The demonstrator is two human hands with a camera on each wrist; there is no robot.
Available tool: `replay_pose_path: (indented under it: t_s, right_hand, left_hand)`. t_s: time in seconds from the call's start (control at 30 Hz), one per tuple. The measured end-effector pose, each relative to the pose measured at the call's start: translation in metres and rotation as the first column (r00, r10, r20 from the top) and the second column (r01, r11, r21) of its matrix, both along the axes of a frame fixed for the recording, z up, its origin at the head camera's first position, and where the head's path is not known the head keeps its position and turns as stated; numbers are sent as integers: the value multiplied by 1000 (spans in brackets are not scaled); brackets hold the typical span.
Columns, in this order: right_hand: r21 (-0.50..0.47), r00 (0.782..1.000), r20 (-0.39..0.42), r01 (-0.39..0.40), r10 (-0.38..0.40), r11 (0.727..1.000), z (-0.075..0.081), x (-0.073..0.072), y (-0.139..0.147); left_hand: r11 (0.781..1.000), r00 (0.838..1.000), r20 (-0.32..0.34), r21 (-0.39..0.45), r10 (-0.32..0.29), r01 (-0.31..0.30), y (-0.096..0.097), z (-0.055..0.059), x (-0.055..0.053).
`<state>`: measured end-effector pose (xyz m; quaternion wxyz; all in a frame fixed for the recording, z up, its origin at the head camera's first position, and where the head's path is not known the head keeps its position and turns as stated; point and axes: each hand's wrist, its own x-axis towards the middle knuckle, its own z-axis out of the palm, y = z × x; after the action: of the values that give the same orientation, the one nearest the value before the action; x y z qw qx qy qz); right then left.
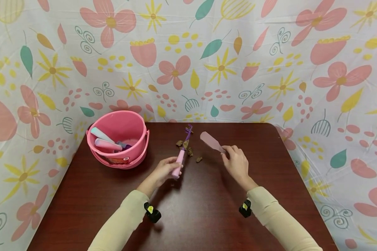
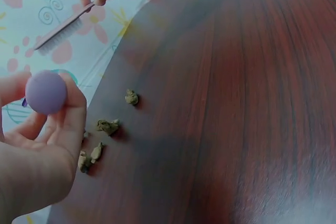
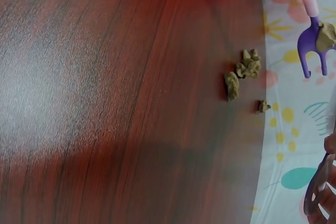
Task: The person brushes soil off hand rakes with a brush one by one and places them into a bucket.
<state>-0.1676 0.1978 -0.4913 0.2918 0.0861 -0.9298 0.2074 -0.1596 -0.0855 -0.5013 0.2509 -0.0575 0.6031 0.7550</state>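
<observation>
My left hand (image 1: 164,170) grips a small toy hand rake (image 1: 178,164) by its pink handle; its purple prongs point away from me. A brown clump (image 3: 326,36) sits on the purple part in the right wrist view. My right hand (image 1: 237,164) holds a pale pink brush (image 1: 210,141) by its thin handle, bristles facing down in the left wrist view. The brush is to the right of the rake and apart from it. Several brown crumbly lumps (image 1: 199,159) lie on the table below and around the rake.
A pink bucket (image 1: 117,120) stands at the table's back left, with several tools (image 1: 108,144) inside, their handles white-green and pink. The dark brown table (image 1: 207,209) ends at a flower-patterned cloth (image 1: 176,52) behind and at the sides.
</observation>
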Motion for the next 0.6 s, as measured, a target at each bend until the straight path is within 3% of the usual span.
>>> replay_pose_path:
  t_s: [0.23,0.6]
  right_hand:
    - [-17,1000,-1,-3,3,1000,2,0,-7]
    - [-3,999,-19,-48,48,999,3,-1,-17]
  left_hand:
    - [981,997,67,194,-35,22,1,-3,3]
    - [923,991,88,379,-102,62,1,-6,7]
